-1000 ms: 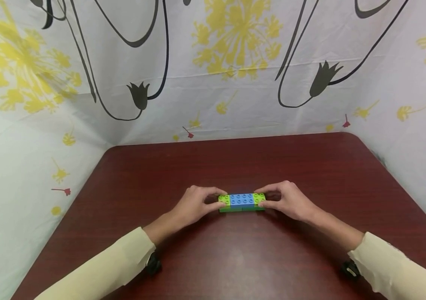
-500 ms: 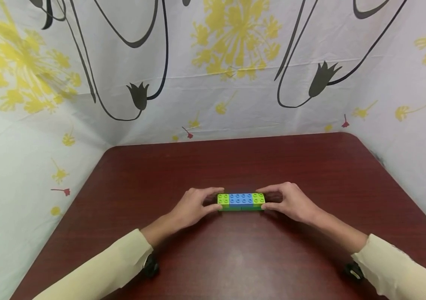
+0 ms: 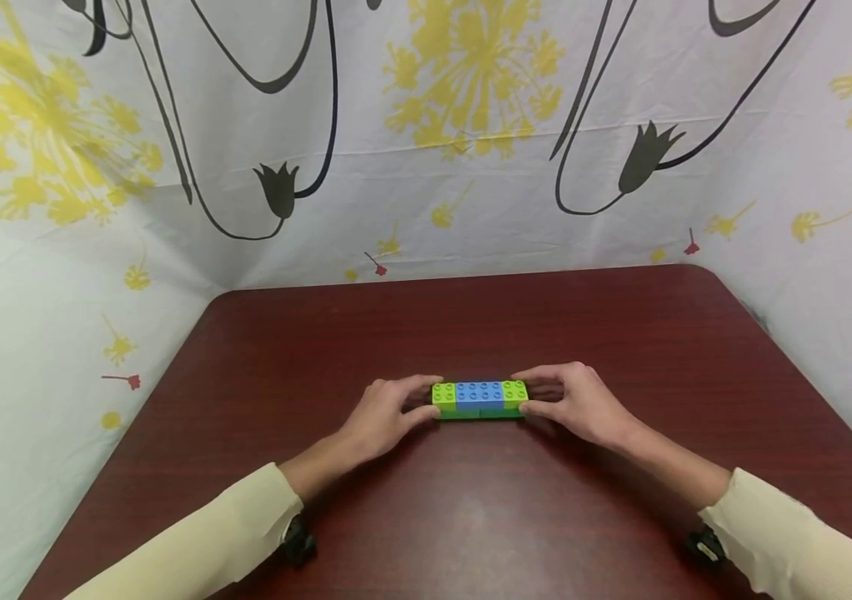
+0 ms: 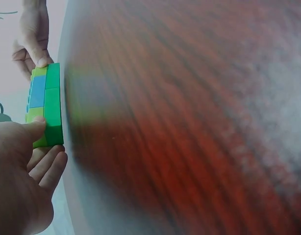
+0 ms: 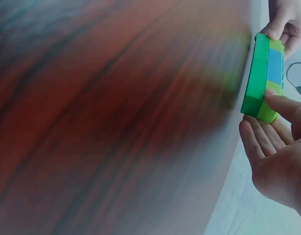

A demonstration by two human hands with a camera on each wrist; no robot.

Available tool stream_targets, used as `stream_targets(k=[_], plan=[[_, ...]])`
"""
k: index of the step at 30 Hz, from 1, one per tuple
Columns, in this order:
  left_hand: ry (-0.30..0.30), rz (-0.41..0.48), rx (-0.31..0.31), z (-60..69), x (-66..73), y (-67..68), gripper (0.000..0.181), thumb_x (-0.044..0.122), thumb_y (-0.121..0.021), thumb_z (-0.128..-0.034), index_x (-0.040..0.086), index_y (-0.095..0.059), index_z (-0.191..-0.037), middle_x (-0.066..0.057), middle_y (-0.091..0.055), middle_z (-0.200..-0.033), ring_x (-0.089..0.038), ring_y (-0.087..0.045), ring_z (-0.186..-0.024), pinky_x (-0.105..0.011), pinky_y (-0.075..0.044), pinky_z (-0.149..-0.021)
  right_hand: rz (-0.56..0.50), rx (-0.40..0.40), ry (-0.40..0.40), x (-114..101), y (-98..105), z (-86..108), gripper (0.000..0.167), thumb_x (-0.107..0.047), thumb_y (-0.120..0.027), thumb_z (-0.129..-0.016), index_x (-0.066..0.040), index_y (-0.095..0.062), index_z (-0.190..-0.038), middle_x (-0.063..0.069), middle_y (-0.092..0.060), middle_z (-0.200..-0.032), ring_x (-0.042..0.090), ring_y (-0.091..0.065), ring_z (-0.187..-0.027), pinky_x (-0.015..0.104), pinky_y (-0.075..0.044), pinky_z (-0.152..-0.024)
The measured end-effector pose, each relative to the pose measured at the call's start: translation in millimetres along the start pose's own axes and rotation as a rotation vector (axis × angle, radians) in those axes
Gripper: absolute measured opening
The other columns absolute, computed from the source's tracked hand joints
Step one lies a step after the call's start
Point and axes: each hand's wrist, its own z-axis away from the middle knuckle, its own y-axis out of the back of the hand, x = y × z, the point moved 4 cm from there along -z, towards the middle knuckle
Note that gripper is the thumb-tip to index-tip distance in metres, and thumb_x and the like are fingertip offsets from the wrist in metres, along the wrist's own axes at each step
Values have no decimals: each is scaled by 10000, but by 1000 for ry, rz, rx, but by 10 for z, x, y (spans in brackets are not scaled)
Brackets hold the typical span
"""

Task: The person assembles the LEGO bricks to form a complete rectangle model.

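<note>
A bar of stacked toy building bricks (image 3: 480,397) lies crosswise at mid-table in the head view. Its upper row has a blue brick (image 3: 478,393) between two lime bricks, with studs facing up. Darker green bricks (image 4: 53,103) form the lower row. My left hand (image 3: 381,419) holds the left lime end, thumb on the near side and fingers at the end and behind. At the opposite end, my right hand (image 3: 583,405) pinches the right lime brick (image 5: 271,100) with the thumb in front. Some fingertips are hidden behind the bricks.
The dark red wooden table (image 3: 471,500) reaches back to a white cloth (image 3: 426,200) printed with yellow and grey flowers, which also hangs on both sides. Dark wrist devices (image 3: 298,540) sit at the cream sleeves (image 3: 201,537).
The brick bar has shifted very slightly left and away from me, and both hands have kept to its ends. Nothing has been put down or picked up.
</note>
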Motion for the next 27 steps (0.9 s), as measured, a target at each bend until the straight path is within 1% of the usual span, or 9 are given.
stream_targets(k=[5, 10, 14, 20, 24, 27], plan=[[27, 4, 18, -9, -6, 51, 543, 266, -783, -993, 135, -624, -1495, -49, -715, -1364, -154, -713, -1187, -361, -567, -1006, -31, 34, -24, -20, 30, -34, 423, -68, -832, -927, -20, -720, -1332, 164, -737, -1260, 291, -753, -1094, 325, -625, -840], [37, 35, 28, -34, -4, 88, 548, 262, -787, -988, 110, -627, -1490, -65, -715, -1363, -170, -718, -1181, -350, -574, -992, -65, 57, -69, -34, 54, -52, 437, -91, -826, -939, -6, -706, -1350, 179, -735, -1268, 304, -752, -1101, 312, -626, -826], [49, 52, 37, -53, -12, 104, 537, 258, -776, -998, 98, -628, -1488, -74, -722, -1348, -188, -722, -1175, -362, -580, -983, -77, 69, -89, -31, 66, -64, 436, -126, -821, -951, -7, -707, -1355, 187, -730, -1280, 316, -751, -1107, 314, -623, -833], [76, 44, 57, -82, -47, 109, 492, 275, -743, -1024, 117, -642, -1479, -68, -730, -1333, -194, -716, -1188, -387, -575, -997, -92, 77, -113, -3, 63, -96, 424, -177, -809, -971, -9, -717, -1349, 182, -740, -1269, 299, -752, -1109, 311, -615, -847], [89, 41, 76, -116, -66, 118, 469, 281, -731, -1033, 119, -655, -1467, -60, -736, -1322, -171, -716, -1182, -387, -574, -995, -84, 85, -134, 8, 55, -132, 401, -181, -798, -980, -13, -728, -1337, 166, -755, -1241, 276, -754, -1099, 318, -605, -850], [99, 42, 84, -138, -82, 125, 447, 278, -710, -1048, 107, -660, -1458, -62, -741, -1309, -134, -738, -1111, -374, -585, -961, -85, 91, -152, 12, 45, -172, 389, -180, -793, -984, -15, -733, -1331, 160, -761, -1230, 258, -762, -1068, 328, -593, -844]])
